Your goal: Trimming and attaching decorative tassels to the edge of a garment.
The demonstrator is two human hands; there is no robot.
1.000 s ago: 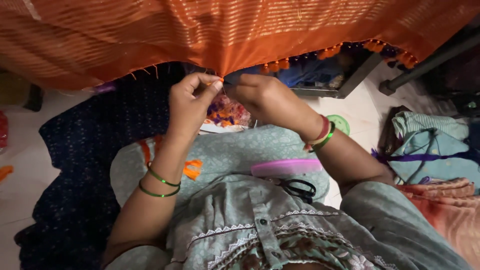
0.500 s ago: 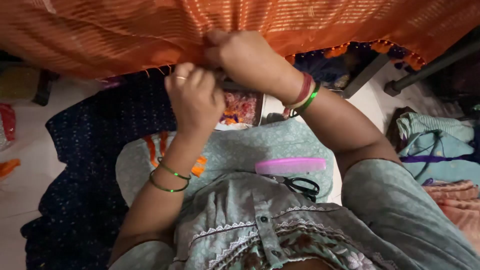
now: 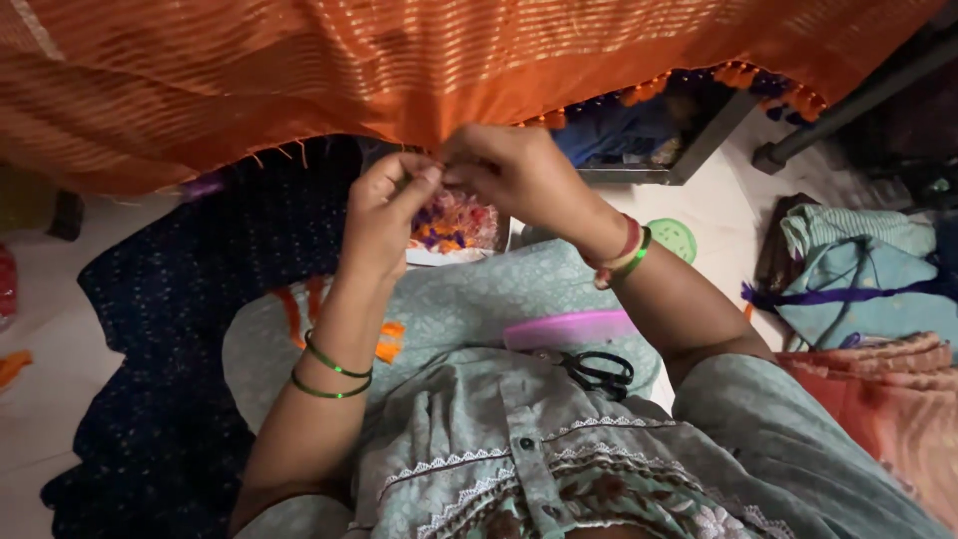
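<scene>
An orange striped cloth [image 3: 419,60] hangs across the top of the head view, its lower edge fringed with small threads and tassels. My left hand [image 3: 384,215] and my right hand [image 3: 514,175] meet at that lower edge, fingertips pinched together on the fringe near the middle. Green bangles ring my left wrist; red and green ones ring my right. What lies between the fingertips is too small to make out.
On my lap lie a pink comb [image 3: 569,327], black scissors [image 3: 597,371] and orange thread pieces [image 3: 387,341]. A dark blue dotted cloth [image 3: 180,329] covers the floor at left. Folded blue and pink fabrics [image 3: 868,289] sit at right. A metal tray [image 3: 649,140] stands behind.
Both hands dropped from higher on the cloth edge back to its lower fringe. The left hand came in beside the right and the fingertips closed together there.
</scene>
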